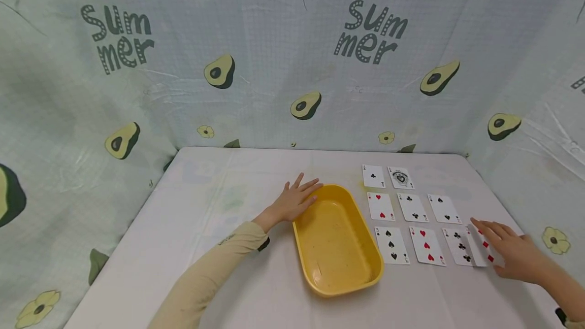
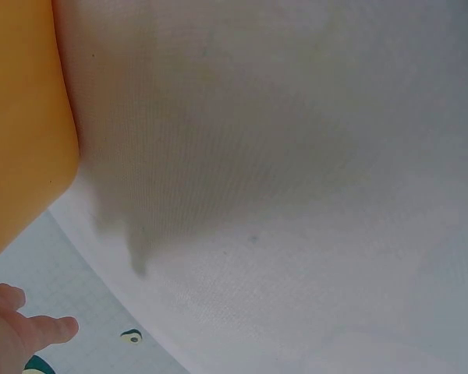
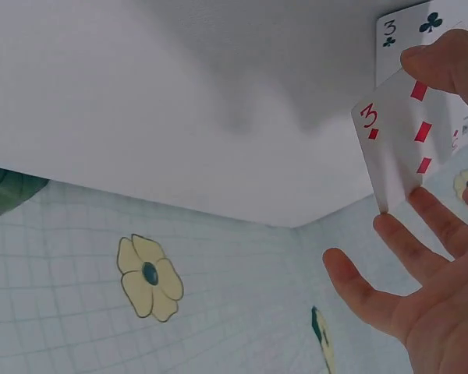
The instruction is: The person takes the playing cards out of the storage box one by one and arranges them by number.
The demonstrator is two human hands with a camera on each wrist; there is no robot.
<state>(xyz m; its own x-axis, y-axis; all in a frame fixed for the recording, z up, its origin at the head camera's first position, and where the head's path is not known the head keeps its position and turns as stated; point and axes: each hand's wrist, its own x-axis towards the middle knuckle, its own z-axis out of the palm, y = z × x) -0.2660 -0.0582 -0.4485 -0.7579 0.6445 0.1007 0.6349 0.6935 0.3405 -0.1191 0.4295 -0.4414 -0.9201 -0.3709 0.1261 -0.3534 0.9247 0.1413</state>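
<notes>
My left hand [image 1: 292, 203] rests on the far left rim of a yellow plastic tray [image 1: 337, 245], fingers spread and fairly straight. Part of that hand [image 2: 19, 331] shows beside the tray's outer wall [image 2: 27, 125] in the left wrist view. On the right, my other hand [image 1: 516, 253] holds a three of diamonds [image 3: 398, 144] by its edges, thumb on one side and fingertips on the opposite one. The card is tilted off the table, partly overlapping the three of clubs [image 1: 458, 247] in the head view. Left of that lie a three of hearts [image 1: 427, 245] and a three of spades [image 1: 392, 245].
Behind the threes lie a two of hearts [image 1: 381, 206], a two of clubs [image 1: 412, 207] and a two of spades [image 1: 444, 209]. Farther back are an ace of clubs [image 1: 373, 176] and an ornate ace [image 1: 400, 178]. Avocado-print cloth [image 1: 256, 116] surrounds the white table [image 1: 219, 187].
</notes>
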